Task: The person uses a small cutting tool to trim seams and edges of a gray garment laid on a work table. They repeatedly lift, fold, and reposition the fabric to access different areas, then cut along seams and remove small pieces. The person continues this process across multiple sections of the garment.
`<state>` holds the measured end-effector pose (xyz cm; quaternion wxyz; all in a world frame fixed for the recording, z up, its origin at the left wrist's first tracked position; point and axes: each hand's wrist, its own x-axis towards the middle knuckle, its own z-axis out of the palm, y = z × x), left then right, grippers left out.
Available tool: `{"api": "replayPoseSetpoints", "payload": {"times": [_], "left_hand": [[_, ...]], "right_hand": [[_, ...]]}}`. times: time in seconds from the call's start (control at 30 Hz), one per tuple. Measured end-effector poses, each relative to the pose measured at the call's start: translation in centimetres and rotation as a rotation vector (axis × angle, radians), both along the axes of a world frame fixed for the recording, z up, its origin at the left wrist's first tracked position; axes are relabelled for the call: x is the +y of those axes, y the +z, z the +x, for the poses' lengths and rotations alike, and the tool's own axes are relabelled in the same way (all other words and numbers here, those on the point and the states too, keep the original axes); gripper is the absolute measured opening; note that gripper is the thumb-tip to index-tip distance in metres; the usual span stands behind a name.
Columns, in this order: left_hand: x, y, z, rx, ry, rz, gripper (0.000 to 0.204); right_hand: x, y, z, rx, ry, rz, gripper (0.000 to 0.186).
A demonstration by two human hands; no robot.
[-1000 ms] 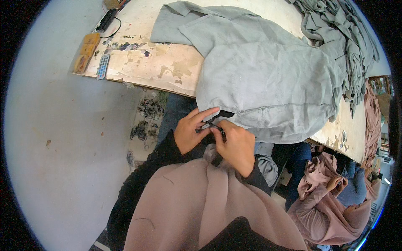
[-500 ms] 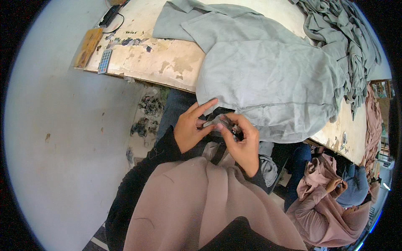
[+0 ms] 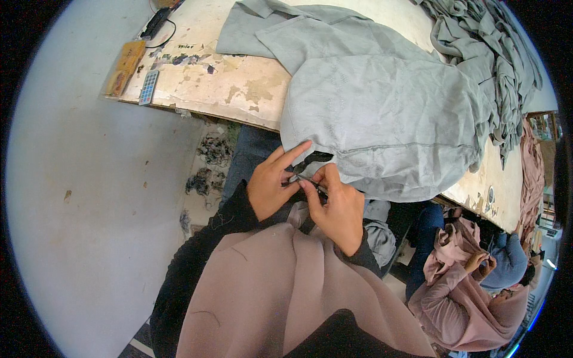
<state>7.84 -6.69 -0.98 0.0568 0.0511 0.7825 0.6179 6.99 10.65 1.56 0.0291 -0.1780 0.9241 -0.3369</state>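
Bare hands, black sleeves, dusty-pink cloth over the front.

The left hand [image 3: 270, 190] and right hand [image 3: 338, 206] are bare, with no gloves, rings or watch to be seen. Each forearm wears a long black sleeve that ends in a snug cuff at the wrist; the left sleeve [image 3: 206, 253] is creased and looks like soft knit, and the right cuff [image 3: 362, 253] shows only as a narrow dark band. A wide, smooth dusty-pink drape [image 3: 286, 292] hangs over chest and lap, falling in broad folds, with a black patch at its lower edge.

A worn, paint-chipped wooden table [image 3: 239, 89] stands on a pale grey floor [image 3: 77, 227] in even light.
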Motion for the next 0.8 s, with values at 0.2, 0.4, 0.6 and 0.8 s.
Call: {"api": "replayPoseSetpoints", "payload": {"times": [0.2, 0.4, 0.6, 0.8], "left_hand": [[-0.2, -0.6, 0.1, -0.015, 0.041, 0.061, 0.073], [-1.9, -1.8, -0.3, -0.360, -0.117, 0.377, 0.081], [-1.7, -2.1, -0.8, -0.542, -0.230, 0.737, 0.092], [-0.6, -1.4, -1.6, -0.546, -0.288, 0.837, 0.108]], "right_hand": [[0.8, -0.5, 0.1, 0.022, -0.047, -0.178, 0.029], [4.7, -1.7, -0.8, -0.075, -0.371, -0.529, 0.029], [5.9, -2.8, -1.1, -0.087, -0.391, -0.535, 0.013], [5.0, -2.7, -1.0, 0.108, -0.104, -0.314, 0.022]]}}
